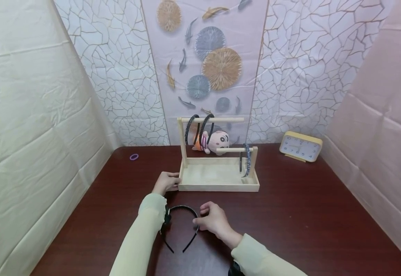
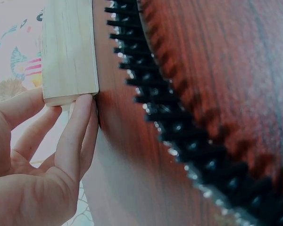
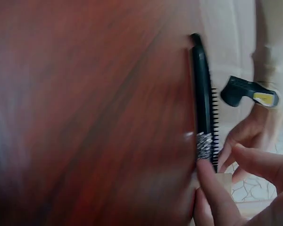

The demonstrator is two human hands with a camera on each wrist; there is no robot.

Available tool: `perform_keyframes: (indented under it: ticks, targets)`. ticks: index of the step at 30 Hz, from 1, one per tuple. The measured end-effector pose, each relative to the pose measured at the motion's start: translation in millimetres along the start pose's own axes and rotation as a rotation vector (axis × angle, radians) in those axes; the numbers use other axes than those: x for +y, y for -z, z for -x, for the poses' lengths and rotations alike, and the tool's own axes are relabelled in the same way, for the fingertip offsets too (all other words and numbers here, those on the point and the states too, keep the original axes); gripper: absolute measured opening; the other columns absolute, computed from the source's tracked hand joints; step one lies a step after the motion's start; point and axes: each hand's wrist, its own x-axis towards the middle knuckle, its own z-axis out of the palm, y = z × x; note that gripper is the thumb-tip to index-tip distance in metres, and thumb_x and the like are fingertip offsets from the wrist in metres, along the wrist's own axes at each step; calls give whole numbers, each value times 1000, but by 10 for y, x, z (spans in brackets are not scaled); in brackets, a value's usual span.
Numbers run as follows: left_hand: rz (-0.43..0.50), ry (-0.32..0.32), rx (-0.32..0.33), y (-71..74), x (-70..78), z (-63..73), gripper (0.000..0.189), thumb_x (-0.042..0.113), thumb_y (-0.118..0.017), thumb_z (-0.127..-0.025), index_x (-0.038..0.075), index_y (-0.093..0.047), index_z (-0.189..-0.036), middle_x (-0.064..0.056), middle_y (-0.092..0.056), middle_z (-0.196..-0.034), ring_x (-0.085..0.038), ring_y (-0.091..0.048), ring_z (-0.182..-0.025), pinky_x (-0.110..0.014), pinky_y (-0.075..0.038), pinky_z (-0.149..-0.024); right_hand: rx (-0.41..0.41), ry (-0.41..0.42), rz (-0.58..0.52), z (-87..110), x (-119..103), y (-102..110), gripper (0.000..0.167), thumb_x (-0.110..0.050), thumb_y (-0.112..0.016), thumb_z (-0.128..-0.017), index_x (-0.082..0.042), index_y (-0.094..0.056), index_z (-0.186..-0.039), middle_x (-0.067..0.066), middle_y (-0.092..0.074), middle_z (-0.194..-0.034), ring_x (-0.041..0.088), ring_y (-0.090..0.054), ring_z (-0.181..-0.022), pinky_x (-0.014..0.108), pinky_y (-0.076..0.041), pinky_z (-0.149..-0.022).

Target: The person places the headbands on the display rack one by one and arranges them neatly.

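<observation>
A wooden headband rack with a tray base and two bars stands at mid-table. My left hand rests its fingertips at the rack's left end, by the tray corner. In front lies a black toothed headband, its open ends toward me, partly behind my left wrist. My right hand is at the headband's right side. In the right wrist view one fingertip touches its sparkly part, while another digit stands apart from it.
Two black headbands hang on the rack's upper bar; a sparkly blue one hangs on the lower bar. Behind the rack lies a plush doll. A yellow clock stands back right, a purple ring back left.
</observation>
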Motion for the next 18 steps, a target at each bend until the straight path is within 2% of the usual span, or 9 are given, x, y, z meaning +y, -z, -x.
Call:
perform_keyframes:
  ticks: [4,9,13,16,18]
  targets:
    - [-6,-1,2,-9,-7,0,40,8,-65,-92,3,-62,-132,-26,-59,-131,-29,-70,-100,-39,-61,-80,18,4,195,-24,-25,-14,45,-6,-83,-75,5,-58,-110,16,-62,-104,20,-69,-63,29,-58,-56]
    - [-12,-5,1,-6,-10,0,40,8,-65,-93,3,-62,-132,-27,-59,-131,-28,-71,-98,-37,-62,-78,30,21,330,-46,-72,-48,42,-9,-85,-73,3,-59,-104,12,-61,-97,16,-66,-56,27,-56,-53]
    - [-15,-8,6,4,-11,-5,40,7,-65,-92,2,-62,-132,-28,-60,-129,-28,-71,-96,-36,-62,-75,46,66,432,-64,-95,-71,39,-7,-85,-70,0,-59,-98,10,-62,-93,12,-63,-52,36,-56,-73]
    - [-19,-10,2,5,-5,-7,41,7,-66,-92,2,-62,-132,-28,-59,-129,-28,-71,-96,-35,-62,-74,44,71,469,-76,-104,-76,37,-2,-82,-69,-1,-59,-97,8,-61,-92,11,-62,-51,43,-51,-88]
    - [-21,-9,0,2,-4,-7,41,7,-65,-92,2,-61,-132,-28,-59,-130,-28,-71,-96,-34,-62,-74,34,62,444,-80,-100,-75,36,2,-80,-69,-1,-59,-98,7,-60,-91,12,-62,-50,44,-52,-87]
